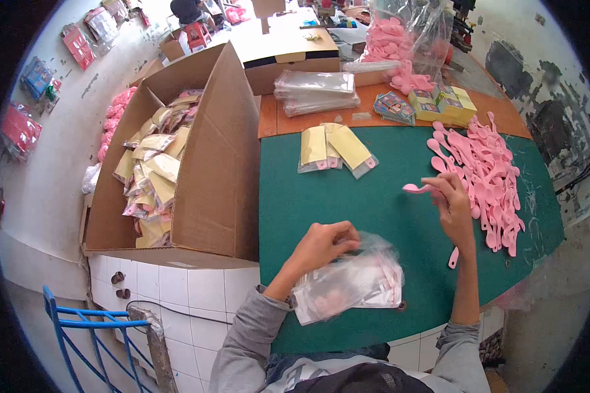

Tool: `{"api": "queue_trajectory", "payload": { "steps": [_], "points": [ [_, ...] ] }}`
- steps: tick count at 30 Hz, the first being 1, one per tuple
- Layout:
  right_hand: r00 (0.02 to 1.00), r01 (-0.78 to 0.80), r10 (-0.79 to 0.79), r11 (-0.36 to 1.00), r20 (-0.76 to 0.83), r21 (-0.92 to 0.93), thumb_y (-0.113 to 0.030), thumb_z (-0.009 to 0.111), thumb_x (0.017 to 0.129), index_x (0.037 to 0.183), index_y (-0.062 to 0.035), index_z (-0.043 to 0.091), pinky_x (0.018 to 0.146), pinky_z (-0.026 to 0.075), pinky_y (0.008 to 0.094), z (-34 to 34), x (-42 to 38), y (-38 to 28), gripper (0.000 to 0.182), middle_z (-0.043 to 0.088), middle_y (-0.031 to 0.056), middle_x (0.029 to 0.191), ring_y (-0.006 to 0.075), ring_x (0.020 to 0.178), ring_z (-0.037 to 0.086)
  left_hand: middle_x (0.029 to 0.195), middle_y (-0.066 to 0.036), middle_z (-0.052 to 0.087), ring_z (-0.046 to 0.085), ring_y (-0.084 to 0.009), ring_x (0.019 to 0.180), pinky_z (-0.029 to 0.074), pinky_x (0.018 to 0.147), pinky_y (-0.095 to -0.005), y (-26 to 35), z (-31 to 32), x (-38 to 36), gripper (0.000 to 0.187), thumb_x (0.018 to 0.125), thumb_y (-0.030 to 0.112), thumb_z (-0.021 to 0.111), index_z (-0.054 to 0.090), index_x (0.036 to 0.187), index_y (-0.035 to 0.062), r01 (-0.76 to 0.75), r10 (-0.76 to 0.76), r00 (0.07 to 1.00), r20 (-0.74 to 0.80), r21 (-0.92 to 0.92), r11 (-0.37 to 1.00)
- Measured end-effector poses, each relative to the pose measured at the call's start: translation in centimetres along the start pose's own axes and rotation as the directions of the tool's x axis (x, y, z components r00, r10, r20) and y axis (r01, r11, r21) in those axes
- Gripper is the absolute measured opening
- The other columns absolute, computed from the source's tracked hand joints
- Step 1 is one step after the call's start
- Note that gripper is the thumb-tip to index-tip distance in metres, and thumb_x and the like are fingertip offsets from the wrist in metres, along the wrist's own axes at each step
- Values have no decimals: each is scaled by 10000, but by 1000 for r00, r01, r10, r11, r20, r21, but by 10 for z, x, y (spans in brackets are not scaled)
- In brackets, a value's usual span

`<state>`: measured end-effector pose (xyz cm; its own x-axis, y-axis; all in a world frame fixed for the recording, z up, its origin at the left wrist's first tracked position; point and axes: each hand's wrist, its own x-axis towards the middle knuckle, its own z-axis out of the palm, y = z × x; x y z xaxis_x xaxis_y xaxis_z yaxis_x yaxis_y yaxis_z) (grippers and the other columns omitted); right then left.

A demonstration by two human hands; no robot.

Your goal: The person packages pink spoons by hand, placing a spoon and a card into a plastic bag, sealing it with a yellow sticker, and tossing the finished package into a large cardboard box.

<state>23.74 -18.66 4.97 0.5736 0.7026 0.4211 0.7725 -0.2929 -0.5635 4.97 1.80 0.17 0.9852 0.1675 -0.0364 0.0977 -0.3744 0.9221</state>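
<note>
Several clear flat plastic bags (347, 291), loosely stacked on near side of dark-green tabletop (308, 200). Left hand (324, 245) at stack's far edge, finger and thumb pinching one bag. Right hand (451, 204) grips pink plastic spoon (413, 188) by handle, bowl pointing left, over tabletop. Right of that hand, wide heap of loose pink spoons (484, 177). Farther off, overlapping clear packets with yellow cards (328, 147); beyond, on orange-brown wooden strip (276, 121), stacked clear sleeves (316, 85).
</note>
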Motion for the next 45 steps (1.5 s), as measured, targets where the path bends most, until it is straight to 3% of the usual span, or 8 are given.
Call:
{"api": "queue_trajectory", "payload": {
  "steps": [3, 10, 25, 27, 36, 39, 42, 45],
  "points": [
    [992, -53, 85, 953, -96, 299, -4, 547, 853, 1093, -25, 552, 601, 460, 240, 17, -4, -11, 241, 558, 60, 844, 120, 675, 562, 844, -72, 683, 648, -149, 723, 501, 664, -272, -16, 4, 3, 144, 798, 118, 660, 643, 896, 14, -180, 176, 981, -84, -41, 983],
    [955, -62, 212, 826, -207, 561, -23, 589, 858, 1056, -1, 530, 610, 479, 207, 37, -14, -35, 208, 591, 53, 806, 85, 676, 581, 843, -73, 683, 619, -98, 742, 483, 696, -261, -10, 2, 0, 341, 805, 99, 660, 554, 1125, 45, -35, 4, 997, -79, -402, 915],
    [985, -114, 166, 808, -38, 578, -7, 584, 854, 1037, 21, 551, 607, 507, 220, 44, -19, -49, 187, 590, 51, 819, 94, 676, 598, 813, -67, 671, 618, -94, 762, 479, 717, -240, 0, -2, 0, 458, 776, 53, 689, 499, 1191, 24, 77, -94, 995, -37, -313, 947],
    [980, -90, 173, 824, -98, 559, -5, 583, 854, 1037, 22, 552, 604, 505, 218, 44, -19, -47, 187, 593, 53, 818, 95, 677, 600, 810, -65, 671, 619, -94, 770, 480, 715, -240, -4, -1, -1, 468, 770, 51, 693, 497, 1194, 26, 74, -90, 995, -35, -316, 946],
    [986, -146, 168, 839, 7, 524, -16, 609, 836, 1032, 15, 549, 596, 505, 225, 45, -20, -51, 207, 610, 60, 789, 90, 667, 604, 897, -101, 679, 637, -120, 825, 510, 727, -257, -5, 3, 1, 437, 787, 104, 690, 526, 1185, 27, 21, -38, 999, -34, -408, 913],
    [986, -154, 159, 817, 40, 555, -26, 624, 828, 1014, 9, 522, 588, 500, 223, 48, -20, -56, 214, 619, 66, 794, 89, 657, 601, 967, -106, 661, 604, -135, 928, 492, 802, -271, -6, 7, 5, 414, 863, 120, 607, 472, 1229, -17, -3, -11, 1000, -24, -509, 861],
    [979, -167, 202, 807, 0, 566, -38, 636, 823, 977, -1, 495, 587, 490, 216, 44, -14, -54, 212, 622, 68, 800, 88, 672, 599, 832, -42, 661, 609, -99, 811, 493, 691, -235, 6, 7, 11, 305, 913, 230, 550, 578, 1108, -3, -45, -41, 993, -107, -700, 713],
    [981, -79, 164, 830, -106, 553, -47, 635, 829, 933, -7, 489, 598, 479, 209, 35, 5, -55, 184, 619, 73, 805, 84, 690, 593, 769, -10, 621, 548, -74, 695, 455, 606, -222, 0, -17, 27, 331, 952, 264, 469, 631, 1017, -17, -23, 72, 987, 144, -319, 947]
  ]
}}
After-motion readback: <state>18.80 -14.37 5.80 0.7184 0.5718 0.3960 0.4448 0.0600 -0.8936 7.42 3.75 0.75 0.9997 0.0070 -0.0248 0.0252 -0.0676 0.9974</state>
